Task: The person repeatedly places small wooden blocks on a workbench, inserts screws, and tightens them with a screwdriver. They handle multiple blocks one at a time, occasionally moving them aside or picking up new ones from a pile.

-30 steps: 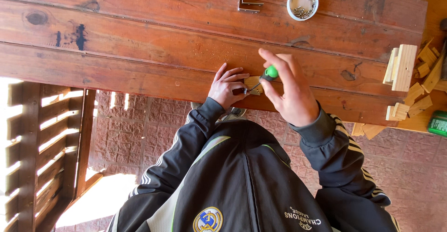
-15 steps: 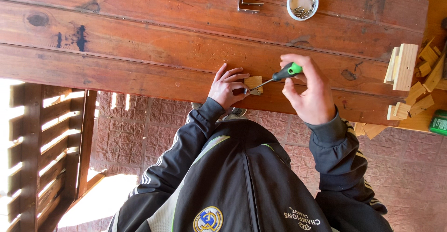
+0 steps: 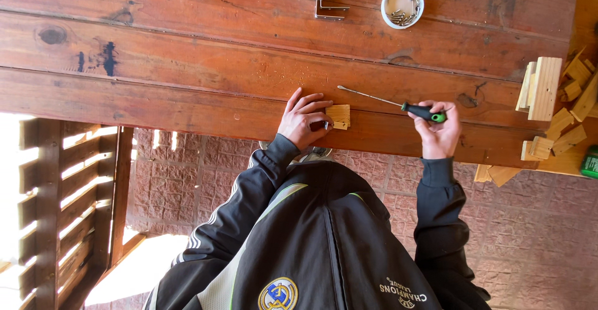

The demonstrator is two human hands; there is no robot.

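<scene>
Evidently between turns of a fastening job, the left hand (image 3: 302, 118) presses fingers onto the small wooden block (image 3: 339, 116) at the table's (image 3: 187, 55) near edge, while the right hand (image 3: 439, 129), clenched round the screwdriver (image 3: 398, 104) just right of it, must bring the tip back.

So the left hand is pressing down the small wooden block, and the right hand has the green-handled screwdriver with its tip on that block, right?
Not quite. The left hand is on the small wooden block, and the right hand grips the green-handled screwdriver, but its tip is off the block, lifted away over the table planks. The head view shows this.
</scene>
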